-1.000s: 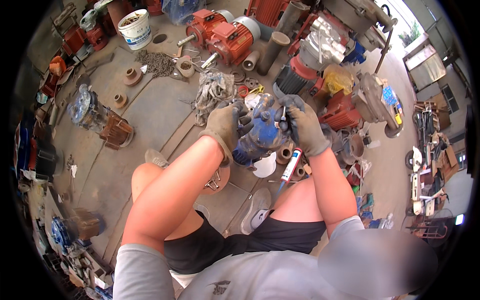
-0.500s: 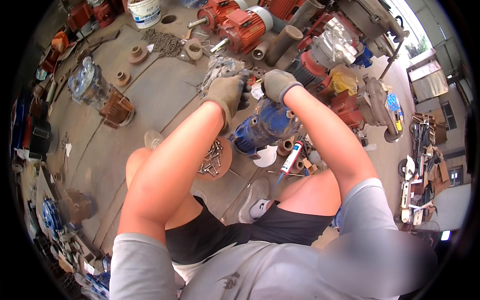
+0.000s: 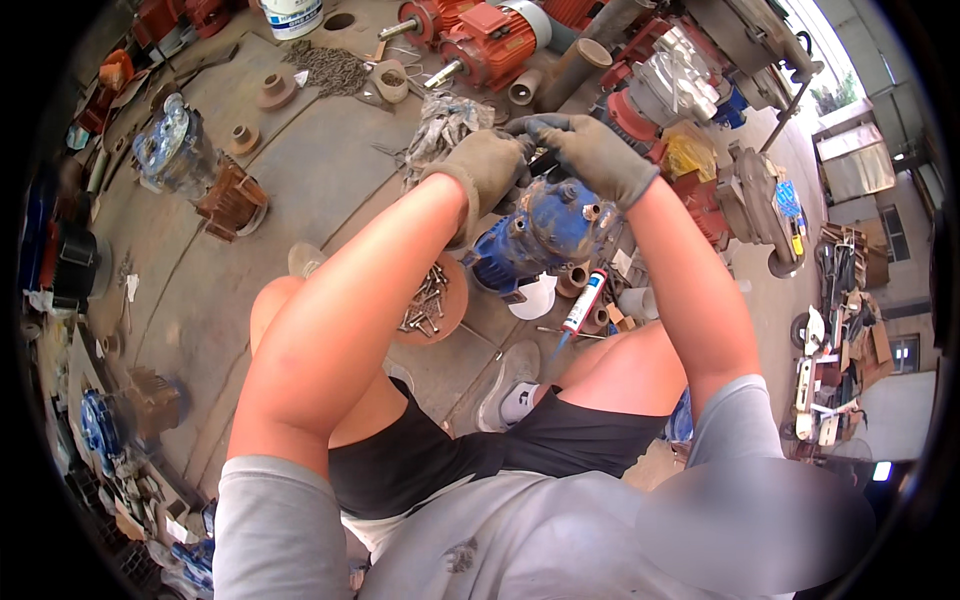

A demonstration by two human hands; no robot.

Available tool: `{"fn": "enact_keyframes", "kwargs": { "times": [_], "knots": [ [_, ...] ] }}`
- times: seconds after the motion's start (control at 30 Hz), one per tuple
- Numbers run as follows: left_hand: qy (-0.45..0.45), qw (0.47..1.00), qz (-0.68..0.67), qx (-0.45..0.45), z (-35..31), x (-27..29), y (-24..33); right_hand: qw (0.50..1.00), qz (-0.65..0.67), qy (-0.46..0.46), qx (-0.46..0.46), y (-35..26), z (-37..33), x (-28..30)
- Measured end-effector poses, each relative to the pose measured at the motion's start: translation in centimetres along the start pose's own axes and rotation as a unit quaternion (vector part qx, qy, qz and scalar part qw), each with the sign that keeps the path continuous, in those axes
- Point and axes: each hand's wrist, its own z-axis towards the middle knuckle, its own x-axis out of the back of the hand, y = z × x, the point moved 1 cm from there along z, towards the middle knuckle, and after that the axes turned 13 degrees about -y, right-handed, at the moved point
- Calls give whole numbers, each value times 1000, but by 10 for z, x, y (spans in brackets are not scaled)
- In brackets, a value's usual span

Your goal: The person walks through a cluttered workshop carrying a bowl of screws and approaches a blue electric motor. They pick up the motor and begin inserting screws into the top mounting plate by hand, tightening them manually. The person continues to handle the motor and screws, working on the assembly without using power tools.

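Note:
Both my hands wear grey-brown work gloves and meet just beyond the top end of a blue, grimy motor-like machine (image 3: 545, 235). My left hand (image 3: 485, 168) is closed, its fingers curled inward. My right hand (image 3: 600, 158) is closed too, its fingers bent over toward the left fingertips. Something dark shows between the hands, but the gloves hide what it is. The blue machine stands tilted on the floor before my feet. Beyond my left hand lies a crumpled grey rag (image 3: 448, 125). Under my left forearm sits a round brownish bowl (image 3: 455, 322) with several bolts (image 3: 428, 305).
A sealant tube (image 3: 585, 302) with a blue nozzle lies right of the machine, near metal rings and a white disc (image 3: 533, 297). Red-orange motors (image 3: 492, 45) stand beyond. Another blue-and-rusty machine (image 3: 205, 170) is at left. A chain heap (image 3: 335, 68) lies farther off.
My right hand has moved slightly right and turned, its fingers now reaching over toward the left. My left hand has shifted right, bringing the hands together over the blue machine's end.

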Motion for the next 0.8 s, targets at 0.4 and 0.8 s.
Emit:
{"fn": "enact_keyframes", "kwargs": {
  "times": [0.4,0.8],
  "knots": [
    [-128,992,4,-9,-12,-14,-19,964,238,93,73,51,-56,-31],
    [55,997,60,-3,-4,18,-12,895,-421,148,-16,71,-47,-63]
  ]
}}
